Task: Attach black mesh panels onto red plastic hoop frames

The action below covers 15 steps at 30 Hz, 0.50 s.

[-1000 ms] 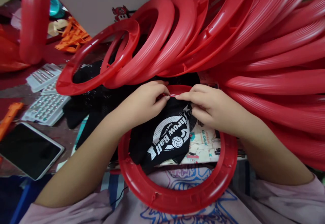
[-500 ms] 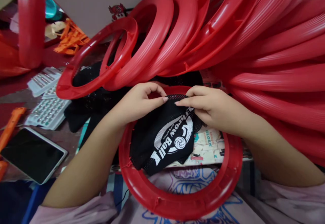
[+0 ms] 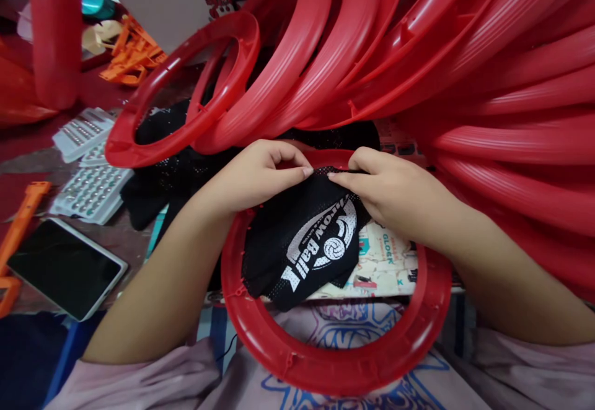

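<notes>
A black mesh cloth (image 3: 279, 243) with a white "Throw Ball" print lies across the upper left of a red plastic ring (image 3: 334, 370). My left hand (image 3: 274, 174) pinches the cloth's upper edge between thumb and finger, over the far side of the ring. Close beside it, my right hand (image 3: 381, 190) pinches the same edge, its thumb and fingertip on the mesh. The cloth's left side lies along small pegs on the ring's inner rim. The ring's near part rests against my shirt; its far part is partly covered by my hands.
Several red rings (image 3: 297, 57) lean in a row behind, with more stacked at the right. To the left are a phone-like tablet (image 3: 67, 267), white trays of small metal pieces (image 3: 90, 193), an orange tool (image 3: 23, 230), orange plastic parts (image 3: 132, 54) and black cloth (image 3: 149, 193).
The view has shifted slightly, so the surroundings sit a little higher and to the right. Both hands still pinch the cloth's edge, and the print's upper end is now more folded under.
</notes>
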### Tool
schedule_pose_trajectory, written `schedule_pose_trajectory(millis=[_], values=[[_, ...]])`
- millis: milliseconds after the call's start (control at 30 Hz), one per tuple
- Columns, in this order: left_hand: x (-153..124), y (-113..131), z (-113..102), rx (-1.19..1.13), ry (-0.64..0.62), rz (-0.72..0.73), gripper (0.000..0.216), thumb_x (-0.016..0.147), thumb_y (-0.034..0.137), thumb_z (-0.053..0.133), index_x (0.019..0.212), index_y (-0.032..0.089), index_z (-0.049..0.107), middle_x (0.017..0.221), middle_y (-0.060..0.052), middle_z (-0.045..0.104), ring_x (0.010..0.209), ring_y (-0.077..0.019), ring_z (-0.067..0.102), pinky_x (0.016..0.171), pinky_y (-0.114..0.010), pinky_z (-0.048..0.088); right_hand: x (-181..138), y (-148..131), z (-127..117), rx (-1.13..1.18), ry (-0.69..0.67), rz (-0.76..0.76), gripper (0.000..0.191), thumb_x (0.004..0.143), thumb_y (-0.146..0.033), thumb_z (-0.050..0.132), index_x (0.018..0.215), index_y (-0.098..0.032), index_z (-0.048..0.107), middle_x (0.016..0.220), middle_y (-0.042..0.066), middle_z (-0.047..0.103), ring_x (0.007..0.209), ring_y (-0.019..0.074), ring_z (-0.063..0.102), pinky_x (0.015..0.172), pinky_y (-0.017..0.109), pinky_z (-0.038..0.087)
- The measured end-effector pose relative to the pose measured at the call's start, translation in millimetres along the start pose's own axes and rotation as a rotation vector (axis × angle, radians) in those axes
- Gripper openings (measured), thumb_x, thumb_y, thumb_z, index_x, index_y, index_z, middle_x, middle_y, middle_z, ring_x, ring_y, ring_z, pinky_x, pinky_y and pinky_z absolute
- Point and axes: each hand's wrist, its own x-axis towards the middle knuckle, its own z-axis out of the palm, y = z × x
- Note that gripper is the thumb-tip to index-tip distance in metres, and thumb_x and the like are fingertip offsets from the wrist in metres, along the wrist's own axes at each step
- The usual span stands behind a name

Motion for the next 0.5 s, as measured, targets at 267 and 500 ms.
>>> schedule_pose_trajectory(millis=[267, 500], values=[[2.0, 1.8, 10.8, 0.134, 0.134, 0.089, 0.017, 0.080, 0.028, 0.059, 0.078, 0.015, 0.070, 0.082, -0.002, 0.072, 0.071, -0.0155, 0.062, 0.063, -0.026, 0.046, 0.2, -1.6, 0.6, -0.066, 0.036, 0.043, 0.043, 0.094, -0.014, 0.040, 0.128, -0.028, 0.063, 0.094, 0.006, 0.056, 0.070, 0.0160, 0.044, 0.055, 0.028, 0.024], [4.8, 1.5, 16.2, 0.286, 0.198, 0.175, 0.017, 0.084, 0.024, 0.055, 0.079, 0.014, 0.068, 0.078, -0.001, 0.069, 0.069, -0.0141, 0.059, 0.066, -0.026, 0.044, 2.7, -0.4, 5.1, -0.089, 0.047, 0.070, 0.042, 0.096, -0.018, 0.037, 0.126, -0.030, 0.063, 0.092, 0.006, 0.054, 0.073, 0.0166, 0.042, 0.056, 0.029, 0.020]])
